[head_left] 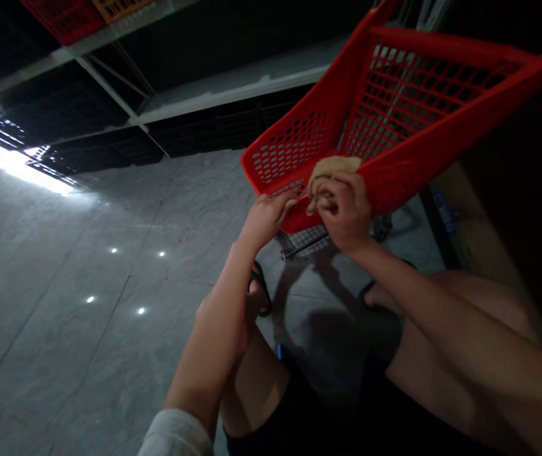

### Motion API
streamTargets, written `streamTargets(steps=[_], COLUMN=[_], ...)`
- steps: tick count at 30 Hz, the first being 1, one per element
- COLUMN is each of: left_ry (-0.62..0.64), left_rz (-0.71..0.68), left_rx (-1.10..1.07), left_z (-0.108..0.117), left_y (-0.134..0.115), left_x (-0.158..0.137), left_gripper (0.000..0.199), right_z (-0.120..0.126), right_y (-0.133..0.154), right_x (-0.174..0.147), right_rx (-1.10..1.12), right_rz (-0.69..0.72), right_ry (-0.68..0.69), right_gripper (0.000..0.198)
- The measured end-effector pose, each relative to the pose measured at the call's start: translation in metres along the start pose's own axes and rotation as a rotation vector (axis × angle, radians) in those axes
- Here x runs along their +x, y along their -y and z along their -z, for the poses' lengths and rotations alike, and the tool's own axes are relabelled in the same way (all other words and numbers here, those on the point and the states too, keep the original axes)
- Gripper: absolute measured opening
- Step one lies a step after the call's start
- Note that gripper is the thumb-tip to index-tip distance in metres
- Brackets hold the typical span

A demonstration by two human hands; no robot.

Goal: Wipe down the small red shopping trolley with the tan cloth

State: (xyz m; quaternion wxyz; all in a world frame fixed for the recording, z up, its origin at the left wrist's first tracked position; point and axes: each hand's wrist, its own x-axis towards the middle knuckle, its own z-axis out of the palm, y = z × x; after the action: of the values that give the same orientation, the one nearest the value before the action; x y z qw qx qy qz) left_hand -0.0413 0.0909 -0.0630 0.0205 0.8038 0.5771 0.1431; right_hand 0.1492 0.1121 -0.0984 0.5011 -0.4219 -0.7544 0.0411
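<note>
A red plastic shopping cart (408,183) stands in front of me, its latticed basket tilted in my view. My left hand (267,218) is closed over the cart's near rim, with the fingers hooked on the edge. In my right hand (349,212) is a bunched tan cloth (332,168), pressed against the same rim a little to the right. The fingers of that hand curl around the cloth, and part of it drapes into the basket. Below the basket a grey lower rack with wheels (302,244) shows between my feet.
Metal shelving (232,95) with dark crates runs along the back left. A red crate (73,22) and an orange crate (118,7) sit on its upper level. Grey concrete floor (61,253) spreads to the left, with bright light at the far edge. A brown board edge lies at right.
</note>
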Motion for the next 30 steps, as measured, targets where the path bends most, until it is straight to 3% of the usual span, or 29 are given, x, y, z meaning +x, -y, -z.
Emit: streamTargets(steps=[2, 3, 7, 10, 16, 18, 20, 25, 27, 30], left_ry=[-0.003, -0.003, -0.031, -0.069, -0.094, -0.093, -0.098, -0.100, -0.088, -0.099], left_rz=[-0.037, -0.049, -0.034, -0.001, 0.022, 0.014, 0.007, 0.033, 0.058, 0.175], left_rx=[-0.052, -0.066, -0.083, -0.084, -0.117, -0.132, -0.142, -0.131, -0.109, -0.018], left_z=[-0.005, -0.008, -0.014, -0.016, -0.018, -0.019, -0.019, -0.016, -0.011, -0.002], left_y=[-0.005, -0.006, -0.004, 0.003, 0.006, 0.004, 0.003, 0.006, 0.006, 0.001], left_x=[0.001, 0.003, 0.011, 0.018, 0.024, 0.025, 0.025, 0.023, 0.021, 0.020], left_gripper=[0.045, 0.045, 0.048, 0.049, 0.054, 0.054, 0.054, 0.054, 0.056, 0.061], right_z=[-0.004, -0.010, -0.041, -0.054, -0.026, -0.021, -0.026, -0.051, -0.045, -0.016], right_y=[-0.007, -0.009, -0.016, -0.015, -0.009, -0.011, -0.015, -0.019, -0.020, -0.031], right_x=[-0.010, -0.019, -0.068, -0.078, 0.000, 0.010, -0.002, -0.056, -0.048, -0.005], right_rx=[0.035, 0.051, 0.118, 0.179, 0.167, 0.162, 0.187, 0.269, 0.267, 0.154], right_rz=[-0.107, -0.134, -0.177, -0.239, -0.280, -0.284, -0.295, -0.360, -0.335, -0.301], right_ry=[-0.087, -0.069, 0.191, 0.292, -0.081, -0.144, -0.124, 0.090, 0.060, -0.134], right_gripper=[0.022, 0.023, 0.026, 0.026, 0.026, 0.025, 0.026, 0.021, 0.020, 0.020])
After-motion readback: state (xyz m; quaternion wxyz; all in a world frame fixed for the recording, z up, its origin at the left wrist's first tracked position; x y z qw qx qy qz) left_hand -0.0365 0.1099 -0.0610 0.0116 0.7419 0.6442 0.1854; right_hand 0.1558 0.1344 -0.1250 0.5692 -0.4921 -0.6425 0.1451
